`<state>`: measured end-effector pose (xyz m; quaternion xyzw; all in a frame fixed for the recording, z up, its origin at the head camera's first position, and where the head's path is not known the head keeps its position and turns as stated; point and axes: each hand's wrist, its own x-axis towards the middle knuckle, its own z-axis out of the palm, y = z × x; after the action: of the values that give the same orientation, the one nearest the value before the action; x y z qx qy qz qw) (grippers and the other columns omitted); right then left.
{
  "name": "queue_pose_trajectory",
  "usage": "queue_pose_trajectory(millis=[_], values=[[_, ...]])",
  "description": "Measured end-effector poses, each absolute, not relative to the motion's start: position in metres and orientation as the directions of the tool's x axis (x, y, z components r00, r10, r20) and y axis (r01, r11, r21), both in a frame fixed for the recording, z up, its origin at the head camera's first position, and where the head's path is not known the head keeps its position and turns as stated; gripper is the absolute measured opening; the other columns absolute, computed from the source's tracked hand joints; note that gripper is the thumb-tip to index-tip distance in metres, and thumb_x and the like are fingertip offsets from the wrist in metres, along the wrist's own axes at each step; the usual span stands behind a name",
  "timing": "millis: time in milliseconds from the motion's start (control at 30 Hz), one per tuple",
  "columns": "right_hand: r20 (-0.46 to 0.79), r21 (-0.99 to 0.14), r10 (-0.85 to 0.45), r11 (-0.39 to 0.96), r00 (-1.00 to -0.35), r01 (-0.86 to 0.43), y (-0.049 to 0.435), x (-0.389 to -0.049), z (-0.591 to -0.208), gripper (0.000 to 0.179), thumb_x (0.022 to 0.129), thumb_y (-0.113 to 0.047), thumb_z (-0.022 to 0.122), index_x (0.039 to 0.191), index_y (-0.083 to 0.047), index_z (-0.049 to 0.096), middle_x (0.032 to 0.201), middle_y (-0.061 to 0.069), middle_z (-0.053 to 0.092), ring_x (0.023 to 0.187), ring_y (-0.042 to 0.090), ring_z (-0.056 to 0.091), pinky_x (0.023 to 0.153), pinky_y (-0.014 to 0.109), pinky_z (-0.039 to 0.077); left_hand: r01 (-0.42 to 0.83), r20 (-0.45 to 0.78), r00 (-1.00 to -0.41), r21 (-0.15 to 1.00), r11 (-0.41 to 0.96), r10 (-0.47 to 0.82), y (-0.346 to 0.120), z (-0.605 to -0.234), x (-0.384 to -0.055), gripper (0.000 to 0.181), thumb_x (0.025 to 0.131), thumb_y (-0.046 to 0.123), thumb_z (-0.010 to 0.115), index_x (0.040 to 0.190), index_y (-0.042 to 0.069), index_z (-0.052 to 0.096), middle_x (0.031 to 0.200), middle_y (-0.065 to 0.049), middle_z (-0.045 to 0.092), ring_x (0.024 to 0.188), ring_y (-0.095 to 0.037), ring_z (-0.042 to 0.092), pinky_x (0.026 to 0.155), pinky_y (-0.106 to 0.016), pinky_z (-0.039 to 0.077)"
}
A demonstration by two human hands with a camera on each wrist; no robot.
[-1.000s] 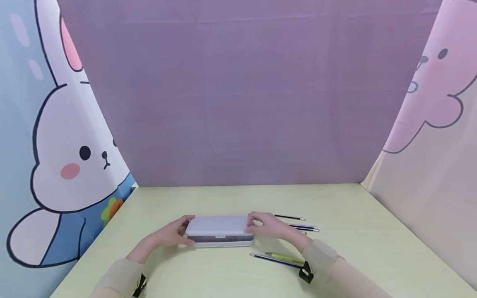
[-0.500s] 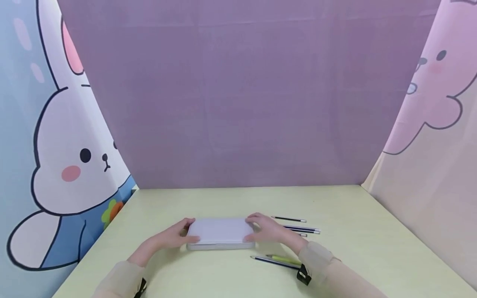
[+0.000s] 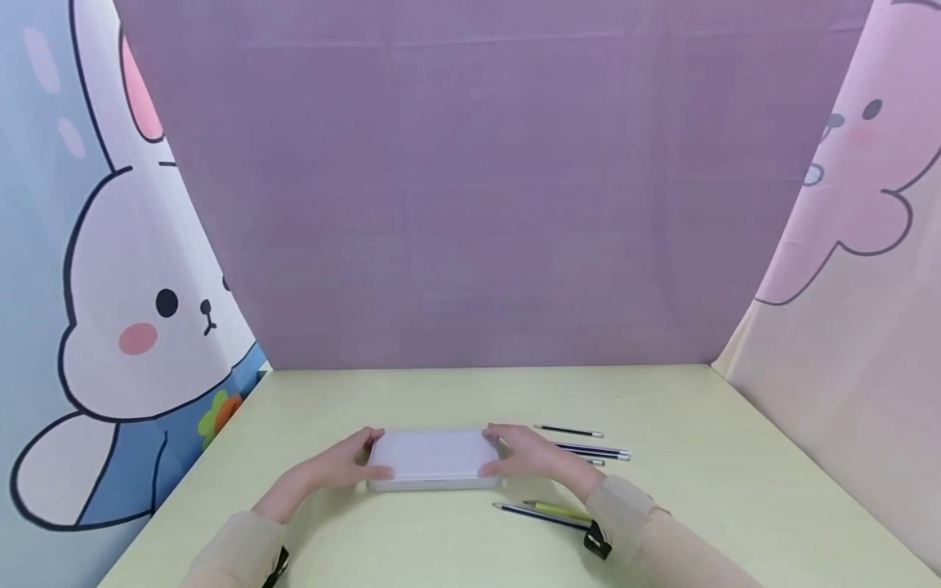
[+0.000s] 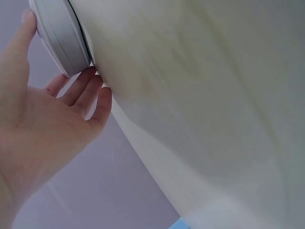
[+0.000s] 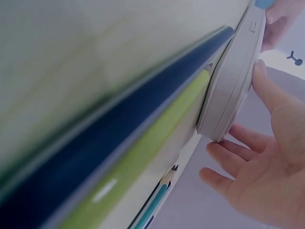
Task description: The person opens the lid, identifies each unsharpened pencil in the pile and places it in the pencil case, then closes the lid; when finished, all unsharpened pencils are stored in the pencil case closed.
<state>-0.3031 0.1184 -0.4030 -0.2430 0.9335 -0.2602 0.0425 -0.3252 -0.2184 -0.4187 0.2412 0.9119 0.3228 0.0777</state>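
Observation:
A white pencil case [image 3: 435, 454] lies on the table with its lid down. At its left end my left hand [image 3: 347, 461] holds it, thumb on the lid near the front edge and fingers around the back corner. My right hand [image 3: 524, 454] grips the right end in the same way. Up close in the left wrist view, the case [image 4: 61, 36] sits between the thumb and fingers of the left hand [image 4: 52, 114]. The right wrist view shows the latch on the side of the case [image 5: 233, 81], with the right hand [image 5: 267, 152] at its end.
A dark pencil [image 3: 540, 515] and a yellow-green pencil [image 3: 559, 510] lie in front of my right wrist, partly under it. Several dark pencils [image 3: 595, 452] lie behind that wrist. The pale table [image 3: 412, 547] meets a purple backdrop [image 3: 470, 204] at its far edge.
The case's lid has come down from partly raised to shut. My left thumb has moved up from the case's lower front edge onto the lid.

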Motion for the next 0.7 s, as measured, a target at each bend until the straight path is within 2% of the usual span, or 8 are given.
queue_pose_trajectory(millis=[233, 467, 567, 700], values=[[0.056, -0.492, -0.501, 0.739, -0.864, -0.46, 0.123, -0.31, -0.404, 0.074, 0.084, -0.044, 0.066, 0.138, 0.0, 0.043, 0.147, 0.021, 0.035, 0.135, 0.038, 0.033, 0.113, 0.051, 0.026, 0.388, -0.004, -0.877, 0.585, 0.712, 0.481, -0.217, -0.418, -0.325, 0.084, 0.086, 0.046, 0.063, 0.143, -0.006, 0.029, 0.141, -0.025, 0.04, 0.13, -0.04, 0.038, 0.11, -0.055, 0.029], [0.049, -0.498, -0.52, 0.727, -0.853, -0.472, 0.126, -0.311, -0.402, 0.071, 0.085, -0.043, 0.065, 0.139, -0.001, 0.042, 0.147, 0.021, 0.034, 0.136, 0.04, 0.03, 0.113, 0.053, 0.025, 0.414, -0.028, -0.866, 0.52, 0.747, 0.499, -0.217, -0.415, -0.321, 0.083, 0.089, 0.049, 0.057, 0.146, -0.001, 0.025, 0.146, -0.026, 0.034, 0.134, -0.043, 0.031, 0.111, -0.055, 0.027], [0.058, -0.49, -0.538, 0.718, -0.841, -0.494, 0.131, -0.311, -0.401, 0.066, 0.089, -0.041, 0.061, 0.138, -0.002, 0.043, 0.148, 0.021, 0.033, 0.137, 0.04, 0.03, 0.113, 0.053, 0.025, 0.405, -0.048, -0.866, 0.519, 0.753, 0.498, -0.217, -0.414, -0.321, 0.083, 0.09, 0.049, 0.056, 0.147, 0.0, 0.023, 0.147, -0.025, 0.032, 0.135, -0.043, 0.029, 0.111, -0.055, 0.026], [0.138, -0.484, -0.535, 0.697, -0.833, -0.528, 0.147, -0.314, -0.395, 0.052, 0.093, -0.033, 0.056, 0.134, -0.002, 0.049, 0.145, 0.022, 0.037, 0.135, 0.039, 0.033, 0.111, 0.055, 0.028, 0.383, -0.055, -0.873, 0.541, 0.749, 0.485, -0.217, -0.412, -0.32, 0.081, 0.089, 0.047, 0.058, 0.146, 0.0, 0.025, 0.147, -0.024, 0.034, 0.135, -0.042, 0.031, 0.111, -0.055, 0.026]])
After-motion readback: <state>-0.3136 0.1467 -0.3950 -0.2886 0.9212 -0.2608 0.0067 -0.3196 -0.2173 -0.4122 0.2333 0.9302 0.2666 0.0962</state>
